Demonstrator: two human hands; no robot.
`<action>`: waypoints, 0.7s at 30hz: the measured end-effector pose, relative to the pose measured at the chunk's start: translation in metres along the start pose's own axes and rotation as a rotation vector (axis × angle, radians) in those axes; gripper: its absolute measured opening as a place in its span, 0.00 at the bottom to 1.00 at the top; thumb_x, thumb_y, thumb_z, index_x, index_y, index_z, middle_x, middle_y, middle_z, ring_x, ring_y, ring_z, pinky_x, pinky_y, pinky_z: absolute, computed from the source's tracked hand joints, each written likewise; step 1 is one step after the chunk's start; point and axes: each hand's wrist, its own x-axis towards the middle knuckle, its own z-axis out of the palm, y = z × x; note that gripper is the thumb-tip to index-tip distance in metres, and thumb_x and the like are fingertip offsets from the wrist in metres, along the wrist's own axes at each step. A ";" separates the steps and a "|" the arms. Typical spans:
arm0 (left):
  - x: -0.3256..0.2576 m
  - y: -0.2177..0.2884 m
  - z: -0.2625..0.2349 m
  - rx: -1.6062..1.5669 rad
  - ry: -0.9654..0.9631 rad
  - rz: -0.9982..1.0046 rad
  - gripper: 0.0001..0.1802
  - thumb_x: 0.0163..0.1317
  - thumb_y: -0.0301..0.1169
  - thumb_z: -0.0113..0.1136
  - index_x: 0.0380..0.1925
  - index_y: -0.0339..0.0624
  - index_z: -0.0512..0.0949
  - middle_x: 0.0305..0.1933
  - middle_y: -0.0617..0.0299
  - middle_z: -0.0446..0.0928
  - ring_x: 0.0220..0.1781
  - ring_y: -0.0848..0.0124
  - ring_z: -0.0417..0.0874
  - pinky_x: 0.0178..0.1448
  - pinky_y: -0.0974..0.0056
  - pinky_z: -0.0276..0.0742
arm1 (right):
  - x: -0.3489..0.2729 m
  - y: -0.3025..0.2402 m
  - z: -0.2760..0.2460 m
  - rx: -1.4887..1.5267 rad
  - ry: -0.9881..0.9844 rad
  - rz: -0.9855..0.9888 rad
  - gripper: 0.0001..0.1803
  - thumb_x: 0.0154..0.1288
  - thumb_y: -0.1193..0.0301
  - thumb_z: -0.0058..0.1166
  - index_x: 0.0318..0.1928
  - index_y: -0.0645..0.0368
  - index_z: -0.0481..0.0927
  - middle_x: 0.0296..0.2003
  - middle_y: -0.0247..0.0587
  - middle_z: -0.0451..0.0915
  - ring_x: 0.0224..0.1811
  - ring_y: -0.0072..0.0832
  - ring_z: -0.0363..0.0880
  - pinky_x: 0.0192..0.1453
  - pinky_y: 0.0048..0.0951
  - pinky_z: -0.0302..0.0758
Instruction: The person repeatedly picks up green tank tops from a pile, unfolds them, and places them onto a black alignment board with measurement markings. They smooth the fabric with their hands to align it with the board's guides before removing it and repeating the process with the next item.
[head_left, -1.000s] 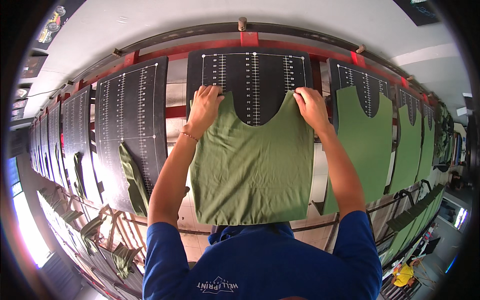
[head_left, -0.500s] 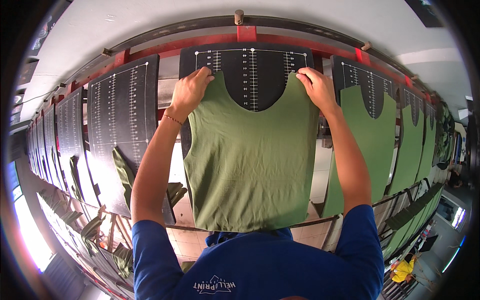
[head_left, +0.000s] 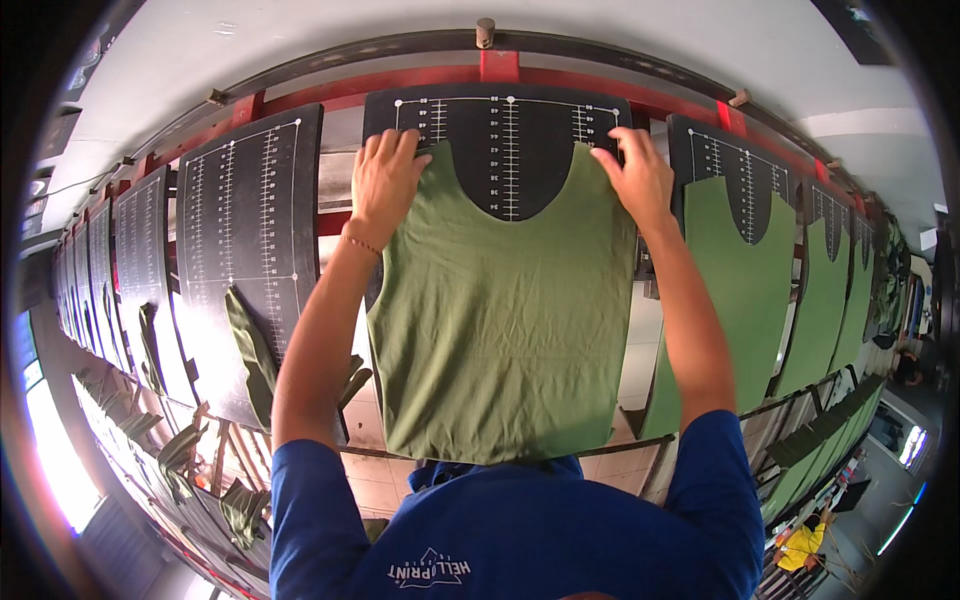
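Head view: creased, scoop-necked green cloth [head_left: 500,330]

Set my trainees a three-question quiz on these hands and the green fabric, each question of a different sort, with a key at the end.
1. True or false: the left hand and right hand are at the upper corners of the green fabric in front of the person.

2. Between the hands, that fabric's upper edge is: A) straight; B) scooped; C) zigzag.

3. Which neighbouring board carries a broad green panel: the left board or the right board?

Key: 1 true; 2 B; 3 the right board.
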 end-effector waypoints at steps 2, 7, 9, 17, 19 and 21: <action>-0.023 0.015 -0.016 -0.012 0.091 -0.075 0.18 0.66 0.34 0.62 0.52 0.40 0.75 0.46 0.49 0.77 0.50 0.49 0.77 0.57 0.49 0.71 | -0.020 0.012 -0.008 -0.042 0.201 0.086 0.24 0.67 0.57 0.63 0.54 0.58 0.75 0.43 0.49 0.79 0.46 0.47 0.81 0.48 0.41 0.79; -0.175 0.034 -0.057 -0.177 -0.091 -0.361 0.14 0.66 0.28 0.61 0.46 0.31 0.74 0.43 0.44 0.74 0.46 0.46 0.74 0.53 0.47 0.68 | -0.188 0.009 -0.032 0.729 -0.258 0.794 0.35 0.72 0.47 0.55 0.66 0.62 0.70 0.60 0.46 0.76 0.57 0.34 0.79 0.61 0.36 0.75; -0.205 0.046 -0.071 -0.145 -0.163 -0.427 0.09 0.65 0.26 0.61 0.40 0.33 0.73 0.42 0.45 0.74 0.47 0.47 0.73 0.52 0.47 0.68 | -0.228 -0.014 -0.058 1.006 -0.553 1.027 0.32 0.70 0.45 0.56 0.59 0.59 0.75 0.48 0.37 0.79 0.48 0.25 0.78 0.51 0.31 0.76; -0.219 0.041 -0.070 -0.222 -0.195 -0.468 0.11 0.72 0.29 0.55 0.44 0.34 0.64 0.33 0.39 0.74 0.36 0.40 0.77 0.40 0.45 0.72 | -0.240 -0.028 -0.103 0.804 -0.554 0.975 0.17 0.66 0.56 0.63 0.37 0.57 0.77 0.30 0.25 0.74 0.32 0.14 0.68 0.30 0.25 0.65; -0.214 0.041 -0.073 -0.355 -0.225 -0.497 0.17 0.70 0.33 0.60 0.45 0.34 0.63 0.34 0.40 0.76 0.37 0.40 0.79 0.41 0.47 0.74 | -0.243 -0.030 -0.103 0.796 -0.465 0.897 0.16 0.66 0.59 0.63 0.38 0.59 0.76 0.30 0.26 0.73 0.32 0.16 0.67 0.32 0.26 0.66; -0.213 0.037 -0.071 -0.466 -0.234 -0.517 0.24 0.63 0.36 0.69 0.45 0.31 0.67 0.33 0.42 0.78 0.36 0.44 0.82 0.42 0.50 0.76 | -0.244 -0.035 -0.100 0.777 -0.374 0.861 0.15 0.67 0.61 0.61 0.38 0.60 0.75 0.31 0.28 0.73 0.33 0.18 0.68 0.36 0.26 0.66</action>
